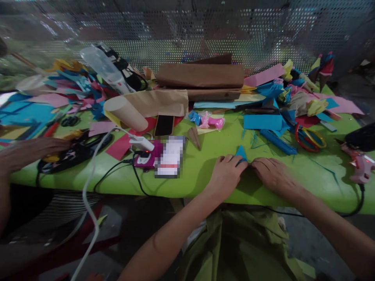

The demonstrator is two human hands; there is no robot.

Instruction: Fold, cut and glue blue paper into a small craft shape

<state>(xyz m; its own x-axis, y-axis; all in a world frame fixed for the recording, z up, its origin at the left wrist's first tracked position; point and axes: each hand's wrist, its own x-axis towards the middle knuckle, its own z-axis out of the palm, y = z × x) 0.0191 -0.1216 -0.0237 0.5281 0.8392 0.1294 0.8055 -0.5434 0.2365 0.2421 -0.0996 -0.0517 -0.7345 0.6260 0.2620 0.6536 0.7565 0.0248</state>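
Note:
My left hand (229,172) rests on the green table (196,177), its fingers closed on a small blue paper piece (241,152) whose pointed tip sticks up beyond them. Just to the right, my right hand (269,171) has its fingers bent together at the lower right corner of that piece; what its fingertips grip, if anything, is too small to make out. A brown paper cone (193,138) lies to the left of my hands. Blue paper sheets (262,122) and a blue roll (277,142) lie beyond my right hand.
Red and yellow scissors (310,137) and a pink glue gun (361,166) are at right. Left are a phone (170,157), a purple power strip (149,155) with cables, and another person's hand (41,151). Brown paper (200,75) and colored scraps line the back.

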